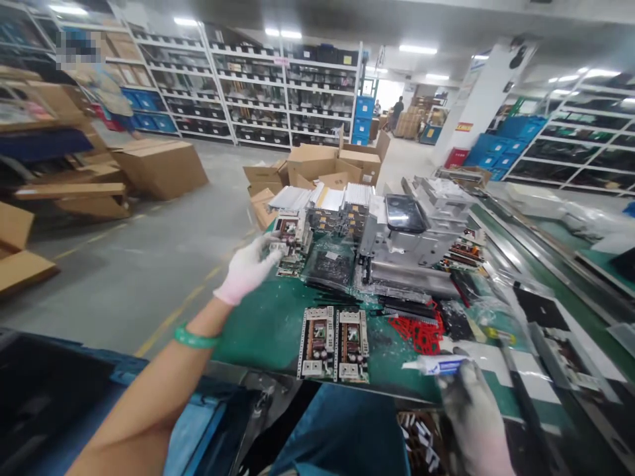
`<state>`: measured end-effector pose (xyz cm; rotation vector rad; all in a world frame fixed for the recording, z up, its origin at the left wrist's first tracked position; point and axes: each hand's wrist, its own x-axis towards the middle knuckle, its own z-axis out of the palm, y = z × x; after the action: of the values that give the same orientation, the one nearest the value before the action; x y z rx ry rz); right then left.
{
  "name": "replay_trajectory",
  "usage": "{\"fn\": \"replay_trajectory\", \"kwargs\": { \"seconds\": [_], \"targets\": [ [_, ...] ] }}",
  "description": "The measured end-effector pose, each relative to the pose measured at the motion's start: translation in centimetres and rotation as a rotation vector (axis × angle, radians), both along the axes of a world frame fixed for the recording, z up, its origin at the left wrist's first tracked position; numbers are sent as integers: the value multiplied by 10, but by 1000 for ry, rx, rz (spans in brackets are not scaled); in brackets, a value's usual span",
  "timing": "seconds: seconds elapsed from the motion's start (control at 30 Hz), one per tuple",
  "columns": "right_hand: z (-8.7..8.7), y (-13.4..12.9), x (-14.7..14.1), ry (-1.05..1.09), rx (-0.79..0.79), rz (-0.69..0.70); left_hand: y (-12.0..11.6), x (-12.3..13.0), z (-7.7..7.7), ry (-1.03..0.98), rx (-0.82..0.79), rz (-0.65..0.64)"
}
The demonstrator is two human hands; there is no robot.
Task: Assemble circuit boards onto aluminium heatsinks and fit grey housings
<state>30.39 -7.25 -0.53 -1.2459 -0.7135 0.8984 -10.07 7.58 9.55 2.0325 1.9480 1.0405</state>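
Observation:
My left hand (248, 268), in a white glove with a green band on the wrist, reaches to a circuit board in a metal frame (292, 241) at the far edge of the green bench mat (268, 337). Its fingertips touch or overlap that board. My right hand (471, 413), in a grey-palmed glove, grips a white tube with a blue label (436, 365) near the front edge of the mat. Two framed power boards (333, 344) lie side by side between my hands.
A grey metal chassis with a dark screen (407, 228) and stacked finned boards (322, 205) fill the bench's far side. Red plastic pieces (419, 334) lie near the tube. A conveyor (546, 277) runs along the right, a dark crate (49, 396) stands left, and cardboard boxes (317, 165) stand beyond.

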Motion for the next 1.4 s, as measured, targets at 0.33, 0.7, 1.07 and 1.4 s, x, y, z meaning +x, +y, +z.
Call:
{"fn": "replay_trajectory", "kwargs": {
  "seconds": [0.33, 0.7, 1.07, 1.4],
  "targets": [
    [-11, -15, -17, 155, -274, 40, 52, -4, -15, -17, -51, 7],
    [-22, -6, -57, -651, 121, -34, -105, 62, -96, 12, 22, -343],
    [-15, -6, -68, -658, 137, -47, -140, 72, -141, 151, -5, -306],
    [0, -12, -65, -118, 74, -104, -151, 57, -141, 387, 168, -434]
  ]
}}
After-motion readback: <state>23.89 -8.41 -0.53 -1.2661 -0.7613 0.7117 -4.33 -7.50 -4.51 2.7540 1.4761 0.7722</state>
